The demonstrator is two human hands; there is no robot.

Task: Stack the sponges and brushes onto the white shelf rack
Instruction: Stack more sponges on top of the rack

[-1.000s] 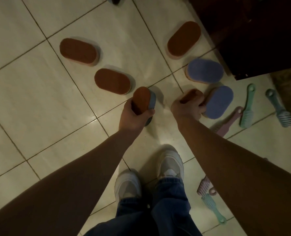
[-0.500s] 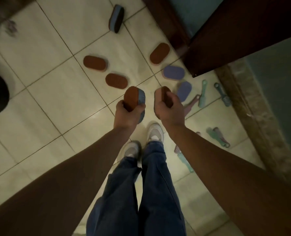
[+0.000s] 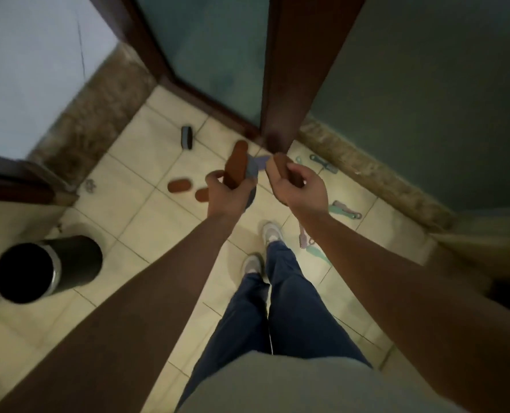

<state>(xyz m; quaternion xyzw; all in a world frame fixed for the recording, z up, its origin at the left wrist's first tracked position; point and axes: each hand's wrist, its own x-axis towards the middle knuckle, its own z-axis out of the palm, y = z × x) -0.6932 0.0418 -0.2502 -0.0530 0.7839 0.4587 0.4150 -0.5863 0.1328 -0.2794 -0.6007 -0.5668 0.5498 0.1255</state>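
Observation:
My left hand grips an oval sponge with a brown face and a blue back, held on edge well above the floor. My right hand grips a second brown sponge, mostly hidden by the fingers. Two more brown sponges lie on the tiles left of my left hand, and a dark sponge stands on edge farther back. Several green and pink brushes lie on the floor to the right. No white shelf rack is in view.
A black round bin stands at the left. A dark wooden door edge and frame rise just behind my hands. A brown stone skirting runs along the right wall. My legs and shoes are below.
I have straightened up from the floor, lifting both sponges with me. The floor items now look smaller and farther away, and the door, walls and bin have come into view.

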